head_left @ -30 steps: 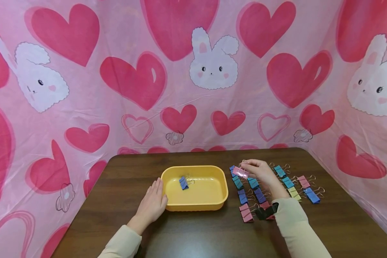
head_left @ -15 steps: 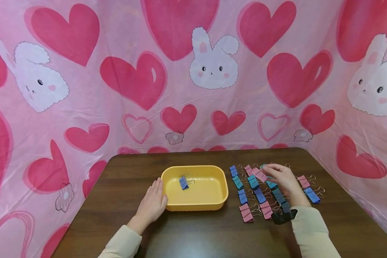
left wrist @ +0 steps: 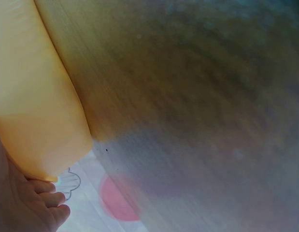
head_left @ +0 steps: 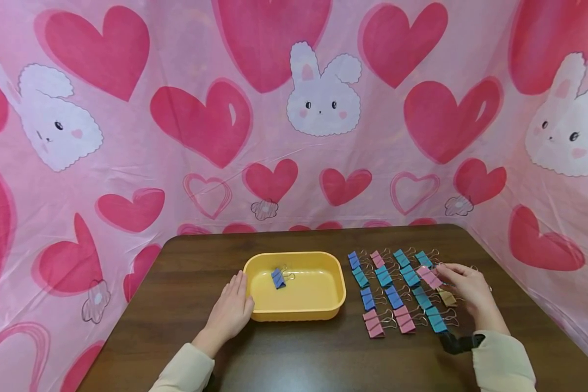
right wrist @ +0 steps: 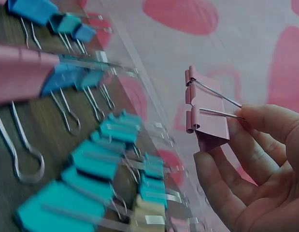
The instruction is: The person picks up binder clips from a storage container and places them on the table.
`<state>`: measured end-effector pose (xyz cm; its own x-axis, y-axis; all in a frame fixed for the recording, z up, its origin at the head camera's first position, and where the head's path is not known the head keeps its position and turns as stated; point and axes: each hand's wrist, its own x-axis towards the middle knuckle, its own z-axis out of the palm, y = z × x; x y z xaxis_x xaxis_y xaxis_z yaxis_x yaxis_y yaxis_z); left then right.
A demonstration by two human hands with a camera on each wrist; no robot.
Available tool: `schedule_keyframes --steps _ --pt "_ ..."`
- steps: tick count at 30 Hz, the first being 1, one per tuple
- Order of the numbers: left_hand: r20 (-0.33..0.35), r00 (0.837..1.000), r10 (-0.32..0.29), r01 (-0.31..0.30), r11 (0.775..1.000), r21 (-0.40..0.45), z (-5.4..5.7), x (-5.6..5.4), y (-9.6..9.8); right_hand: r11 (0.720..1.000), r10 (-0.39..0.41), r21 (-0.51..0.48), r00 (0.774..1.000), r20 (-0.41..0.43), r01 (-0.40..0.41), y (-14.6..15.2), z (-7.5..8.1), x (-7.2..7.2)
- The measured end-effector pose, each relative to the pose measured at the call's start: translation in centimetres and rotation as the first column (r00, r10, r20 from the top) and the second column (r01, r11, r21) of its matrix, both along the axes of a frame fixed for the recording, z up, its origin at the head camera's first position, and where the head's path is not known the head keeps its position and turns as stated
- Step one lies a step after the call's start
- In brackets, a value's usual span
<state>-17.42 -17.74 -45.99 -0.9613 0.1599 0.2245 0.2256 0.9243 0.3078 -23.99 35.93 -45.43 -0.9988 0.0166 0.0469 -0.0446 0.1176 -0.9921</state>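
My left hand [head_left: 230, 307] lies against the left side of the yellow tray [head_left: 299, 314], its fingers straight along the wall. Inside that tray, toward the left, sits one blue binder clip [head_left: 277, 278]. On the right, my right hand [head_left: 472, 291] pinches a pink binder clip [head_left: 428, 277] by its wire handles, as the right wrist view shows with the pink clip [right wrist: 209, 104] raised off the table. Below it in the head view are teal clips and a yellow binder clip [head_left: 447, 297], partly covered by the hand. The left wrist view catches the tray wall [left wrist: 38, 87] and curled-looking fingertips [left wrist: 52, 199].
Binder clips stand in columns right of the tray, from a blue clip [head_left: 354, 259] at the back to a pink clip [head_left: 374, 324] in front. A teal clip [head_left: 436, 320] ends the third column. A heart-and-rabbit curtain [head_left: 323, 179] hangs behind the table.
My right hand has carried the pink binder clip rightward, from over the leftmost column to over the right-hand columns. My left hand has stayed at the tray.
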Motion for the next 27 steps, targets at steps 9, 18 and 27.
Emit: schedule_keyframes --steps 9,18,27 --pt "-0.003 1.0 -0.004 0.004 1.0 0.001 0.0 0.0 0.0 0.992 -0.127 0.037 0.989 0.07 0.124 4.5 -1.5 1.6" --pt "-0.012 1.0 -0.005 0.005 1.0 0.007 0.1 0.1 0.0 0.991 -0.13 0.054 0.983 0.126 0.124 4.2 -0.1 5.4" --pt "-0.005 1.0 -0.006 0.006 1.0 0.005 0.2 0.1 0.0 0.993 -0.116 0.03 0.97 0.212 0.112 4.4 -1.7 6.3"
